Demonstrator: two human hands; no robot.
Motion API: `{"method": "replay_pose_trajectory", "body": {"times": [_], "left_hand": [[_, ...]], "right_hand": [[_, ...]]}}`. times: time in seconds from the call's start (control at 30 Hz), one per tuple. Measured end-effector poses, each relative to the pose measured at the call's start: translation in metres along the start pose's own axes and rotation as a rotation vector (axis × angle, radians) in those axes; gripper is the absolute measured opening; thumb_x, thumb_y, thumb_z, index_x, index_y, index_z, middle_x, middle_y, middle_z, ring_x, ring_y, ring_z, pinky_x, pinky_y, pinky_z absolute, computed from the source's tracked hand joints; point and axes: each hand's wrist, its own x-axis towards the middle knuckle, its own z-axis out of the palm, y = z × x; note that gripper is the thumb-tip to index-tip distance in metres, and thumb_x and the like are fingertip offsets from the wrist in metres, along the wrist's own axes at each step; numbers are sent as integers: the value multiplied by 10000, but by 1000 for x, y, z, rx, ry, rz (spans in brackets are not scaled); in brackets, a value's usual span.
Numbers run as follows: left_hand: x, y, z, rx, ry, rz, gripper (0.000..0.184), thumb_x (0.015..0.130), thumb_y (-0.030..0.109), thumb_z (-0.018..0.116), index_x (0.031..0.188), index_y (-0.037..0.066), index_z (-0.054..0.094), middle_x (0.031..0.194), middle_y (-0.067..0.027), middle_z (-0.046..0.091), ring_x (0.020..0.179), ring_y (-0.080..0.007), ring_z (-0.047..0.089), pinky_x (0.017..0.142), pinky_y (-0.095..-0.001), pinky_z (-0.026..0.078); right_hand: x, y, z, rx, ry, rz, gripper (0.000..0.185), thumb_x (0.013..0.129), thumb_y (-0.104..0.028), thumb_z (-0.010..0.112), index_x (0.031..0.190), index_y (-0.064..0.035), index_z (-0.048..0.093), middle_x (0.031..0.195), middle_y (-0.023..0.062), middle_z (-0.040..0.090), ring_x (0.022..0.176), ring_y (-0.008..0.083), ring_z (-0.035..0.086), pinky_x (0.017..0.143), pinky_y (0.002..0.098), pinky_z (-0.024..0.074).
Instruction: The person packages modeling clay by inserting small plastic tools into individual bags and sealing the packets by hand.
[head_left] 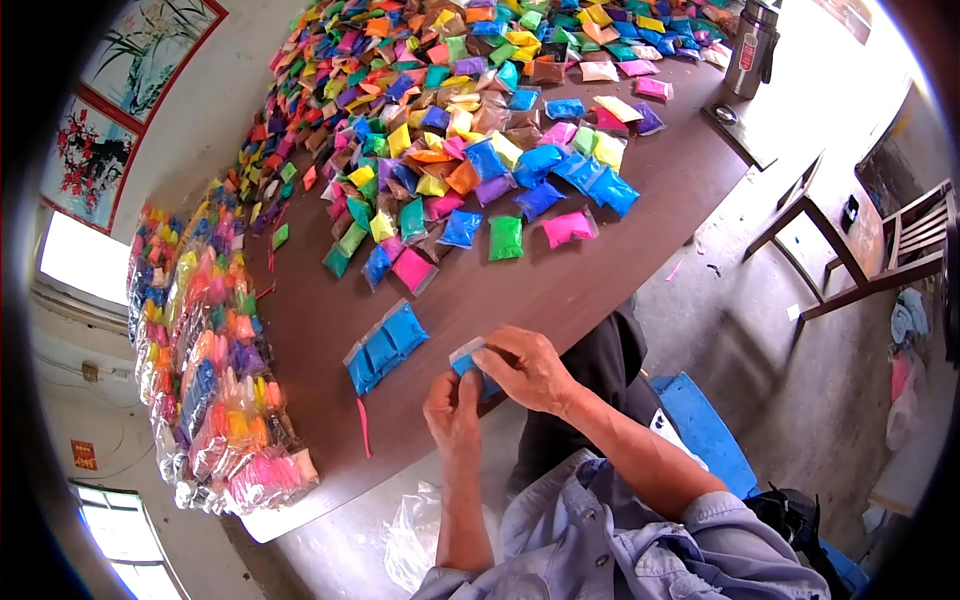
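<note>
Between my two hands, just over the table's near edge, is a small blue packet (463,362) with a clear top strip. My left hand (454,408) grips it from below, thumb pressed against it. Thumb and fingers of my right hand (525,368) pinch its upper right side and cover part of it. To the left, a joined row of blue packets (386,347) lies flat on the brown table (330,400). A pink strip (364,428) lies below that row. Farther off are a green packet (506,238) and a pink packet (570,228).
A large heap of coloured packets (440,110) covers the far table. Bagged packets (215,370) line the left edge. A steel flask (752,48) stands at the far right corner, beside a round lid (725,115). A wooden chair (860,245) and a blue stool (705,425) are at right.
</note>
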Motion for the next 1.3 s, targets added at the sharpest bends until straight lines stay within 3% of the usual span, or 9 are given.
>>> {"method": "replay_pose_trajectory", "body": {"times": [0.23, 0.43, 0.53, 0.73, 0.93, 1.0, 1.23, 1.3], "left_hand": [[3, 1, -1, -122, 6, -43, 157, 1017, 198, 646, 1005, 45, 681, 848, 77, 548, 785, -17, 451, 688, -199, 363], [5, -21, -7, -81, 79, 31, 130, 1006, 171, 661, 958, 51, 669, 841, 79, 546, 769, -15, 445, 680, -203, 355], [5, -12, -4, -57, 95, -38, 145, 1001, 178, 671, 929, 52, 660, 848, 75, 560, 772, -14, 447, 689, -202, 359], [3, -5, -3, -66, 34, -82, 167, 1005, 157, 659, 1094, 25, 708, 844, 68, 591, 757, -14, 445, 694, -205, 363], [3, -11, -6, -98, 71, -60, 154, 1010, 152, 649, 1043, 11, 700, 839, 60, 592, 753, -25, 455, 683, -209, 376], [5, -7, -4, -24, 141, -93, 157, 977, 168, 687, 930, 20, 664, 743, 72, 551, 689, -18, 452, 599, -213, 351], [4, -13, -10, -188, 62, -127, 162, 1014, 172, 642, 971, 22, 685, 823, 74, 562, 759, -24, 456, 664, -201, 366], [5, -7, -10, 91, -16, -35, 190, 997, 196, 643, 936, 22, 688, 765, 61, 568, 715, -27, 470, 610, -215, 368]], "right_hand": [[-1, 12, 4, 6, 28, -104, 188, 933, -181, 659, 963, 3, 687, 825, 178, 614, 736, 342, 618, 637, 409, 473], [-2, -1, -3, -46, -80, -42, 190, 913, -179, 667, 984, -2, 676, 837, 176, 614, 735, 358, 602, 641, 408, 476], [0, 0, -4, 5, -72, -46, 190, 903, -166, 668, 987, 4, 667, 844, 181, 612, 735, 351, 601, 643, 400, 477], [1, 9, -4, 28, -67, -14, 195, 883, -124, 685, 1026, 8, 676, 884, 159, 628, 751, 308, 616, 669, 382, 483], [1, -6, -7, -4, -131, 41, 208, 904, -132, 659, 1053, 14, 666, 871, 148, 610, 739, 291, 603, 669, 374, 478], [0, -6, -9, -31, -167, 78, 215, 909, -135, 652, 1062, 16, 662, 867, 146, 607, 737, 285, 599, 667, 371, 477], [2, 3, -5, 53, -58, 75, 188, 924, -142, 650, 1001, 30, 643, 821, 158, 578, 729, 283, 591, 660, 379, 469], [3, 8, -2, 77, -13, 44, 181, 925, -145, 651, 983, 26, 640, 815, 163, 576, 726, 288, 589, 659, 384, 469]]}}
